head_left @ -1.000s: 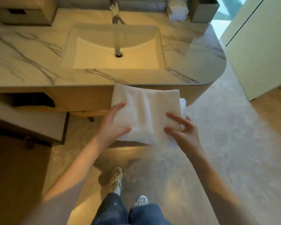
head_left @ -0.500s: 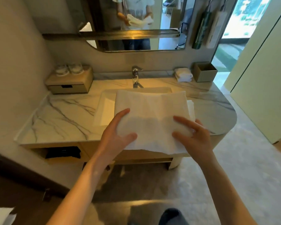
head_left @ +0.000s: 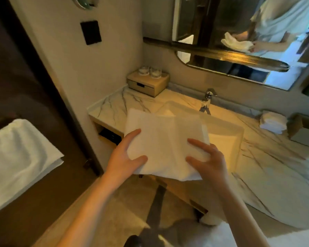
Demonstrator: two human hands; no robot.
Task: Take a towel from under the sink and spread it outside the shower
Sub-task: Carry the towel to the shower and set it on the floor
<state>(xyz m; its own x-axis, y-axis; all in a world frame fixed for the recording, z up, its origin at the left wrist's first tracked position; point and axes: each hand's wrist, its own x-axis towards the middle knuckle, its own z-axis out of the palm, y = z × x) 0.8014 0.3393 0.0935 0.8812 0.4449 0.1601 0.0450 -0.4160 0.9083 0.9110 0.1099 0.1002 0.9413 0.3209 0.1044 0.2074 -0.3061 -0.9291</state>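
The folded white towel (head_left: 166,145) is up in the air, over the front of the sink (head_left: 225,138). It looks soft, thick and light, and would likely flop open if let go. The left hand (head_left: 125,157) grips its near left side, and the right hand (head_left: 209,161) grips its near right side. These look like good spots to hold. Behind is the marble worktop (head_left: 114,106) with a tap (head_left: 208,100), a wooden box (head_left: 148,84) and small towels (head_left: 273,122). A dark door frame (head_left: 43,77) on the left could get in the way.

folded towel (head_left: 165,139) (white), both hands gripping
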